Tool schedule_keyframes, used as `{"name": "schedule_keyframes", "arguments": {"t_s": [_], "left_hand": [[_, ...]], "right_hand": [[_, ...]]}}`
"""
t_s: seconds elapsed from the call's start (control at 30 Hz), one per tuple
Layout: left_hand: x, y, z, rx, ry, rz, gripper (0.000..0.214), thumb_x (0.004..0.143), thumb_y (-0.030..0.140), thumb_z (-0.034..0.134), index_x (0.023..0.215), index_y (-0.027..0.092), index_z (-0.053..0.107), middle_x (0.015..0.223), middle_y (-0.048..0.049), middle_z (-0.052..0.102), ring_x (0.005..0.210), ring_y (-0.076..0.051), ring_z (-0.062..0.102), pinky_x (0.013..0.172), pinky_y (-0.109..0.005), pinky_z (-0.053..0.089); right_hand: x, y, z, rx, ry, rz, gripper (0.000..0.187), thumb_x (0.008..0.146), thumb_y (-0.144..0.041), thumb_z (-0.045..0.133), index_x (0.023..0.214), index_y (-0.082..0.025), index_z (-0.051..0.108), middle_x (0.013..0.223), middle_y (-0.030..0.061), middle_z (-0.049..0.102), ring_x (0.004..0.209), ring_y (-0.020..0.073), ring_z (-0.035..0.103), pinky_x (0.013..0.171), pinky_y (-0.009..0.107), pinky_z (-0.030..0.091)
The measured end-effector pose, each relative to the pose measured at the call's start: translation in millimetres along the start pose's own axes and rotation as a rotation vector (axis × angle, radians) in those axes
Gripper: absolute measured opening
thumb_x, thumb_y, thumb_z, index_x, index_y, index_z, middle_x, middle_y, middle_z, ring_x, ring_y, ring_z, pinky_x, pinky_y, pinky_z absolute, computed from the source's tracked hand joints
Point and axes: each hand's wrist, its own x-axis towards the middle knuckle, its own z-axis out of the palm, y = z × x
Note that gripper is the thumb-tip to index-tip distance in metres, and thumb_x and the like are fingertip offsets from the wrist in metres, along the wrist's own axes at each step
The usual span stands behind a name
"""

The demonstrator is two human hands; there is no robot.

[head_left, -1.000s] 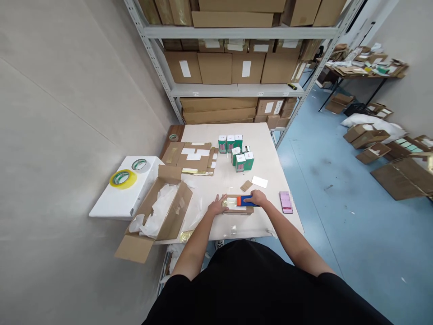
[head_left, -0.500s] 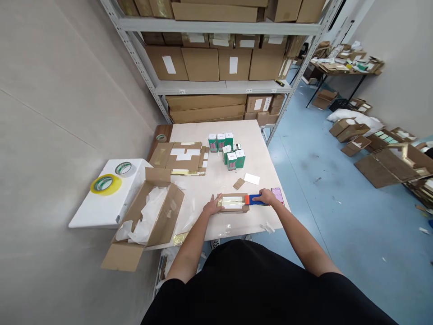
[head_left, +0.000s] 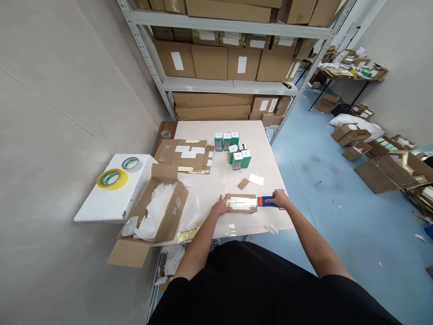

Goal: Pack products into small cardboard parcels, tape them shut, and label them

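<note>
A small cardboard box (head_left: 252,209) with white labels and clear tape along its top lies near the table's front edge. My left hand (head_left: 221,206) rests with its fingers spread on the left end of that box. In my right hand (head_left: 280,198) is a blue and orange tape dispenser (head_left: 268,201), just off the box's right end and in line with the tape strip. Partly covered by this hand is a phone (head_left: 282,208). Beyond the box lie a brown cardboard piece (head_left: 243,183) and a white card (head_left: 256,179).
Several green and white small boxes (head_left: 237,160) stand mid-table. Flattened cardboard (head_left: 187,158) lies left of them. An open carton (head_left: 169,221) with white paper is at the table's left, beside tape rolls (head_left: 112,179) on a white block (head_left: 91,205). Shelving (head_left: 216,85) stands behind.
My right hand has drawn the tape dispenser rightward, from over the box's right end to past it. My left hand stays on the box's left end. The whole view has shifted slightly.
</note>
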Motion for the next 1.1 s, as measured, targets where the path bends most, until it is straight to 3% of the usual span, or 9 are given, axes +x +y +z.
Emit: {"name": "schedule_keyframes", "arguments": {"t_s": [0.2,0.7,0.83,0.97,1.03,1.1], "left_hand": [[8,-7,1.2,-0.086,-0.012,0.046,0.104,0.081,0.064,0.071,0.167,0.044,0.014,0.176,-0.0077,-0.001,0.145,-0.046,0.046,0.113,-0.052,0.040],[21,-40,-10.1,-0.101,-0.060,0.189,0.103,0.083,0.069,0.069,0.167,0.040,0.016,0.176,-0.0097,0.003,0.153,-0.041,0.035,0.119,-0.048,0.036],[27,-61,-16.5,-0.169,-0.079,0.255,0.104,0.082,0.067,0.070,0.167,0.035,0.019,0.176,-0.0094,0.009,0.159,-0.036,0.023,0.123,-0.044,0.031],[31,-95,-30.3,-0.244,-0.105,0.335,0.107,0.082,0.068,0.069,0.168,0.029,0.019,0.175,-0.0093,0.015,0.162,-0.031,0.011,0.127,-0.042,0.024],[29,-113,-40.3,-0.252,-0.119,0.324,0.110,0.079,0.069,0.070,0.168,0.027,0.019,0.175,-0.0104,0.017,0.162,-0.030,0.008,0.128,-0.042,0.023],[24,-126,-51.4,-0.225,-0.124,0.238,0.114,0.075,0.067,0.075,0.167,0.026,0.021,0.174,-0.0130,0.021,0.161,-0.031,0.017,0.126,-0.043,0.027]], "right_hand": [[-15,38,-14,-0.030,0.006,0.133,0.045,0.072,-0.062,0.082,0.078,-0.020,0.067,0.083,0.0092,0.074,0.075,0.0248,0.069,0.058,0.029,0.038],[-38,14,20,0.026,0.058,0.272,0.047,0.076,-0.063,0.079,0.088,-0.018,0.070,0.092,0.0090,0.075,0.075,0.0214,0.068,0.056,0.025,0.038],[-37,-11,24,0.058,0.062,0.241,0.046,0.076,-0.064,0.078,0.079,-0.019,0.069,0.082,0.0063,0.074,0.074,0.0210,0.068,0.056,0.025,0.038],[-31,-53,30,0.152,0.046,0.154,0.044,0.078,-0.063,0.076,0.075,-0.020,0.066,0.077,0.0030,0.073,0.077,0.0203,0.069,0.057,0.023,0.040],[-29,-80,34,0.178,0.051,0.101,0.044,0.080,-0.064,0.073,0.078,-0.020,0.067,0.077,0.0020,0.073,0.077,0.0204,0.069,0.057,0.023,0.041],[-27,-110,37,0.184,0.061,0.049,0.045,0.081,-0.065,0.071,0.081,-0.021,0.068,0.077,0.0017,0.073,0.077,0.0205,0.068,0.058,0.023,0.041]]}}
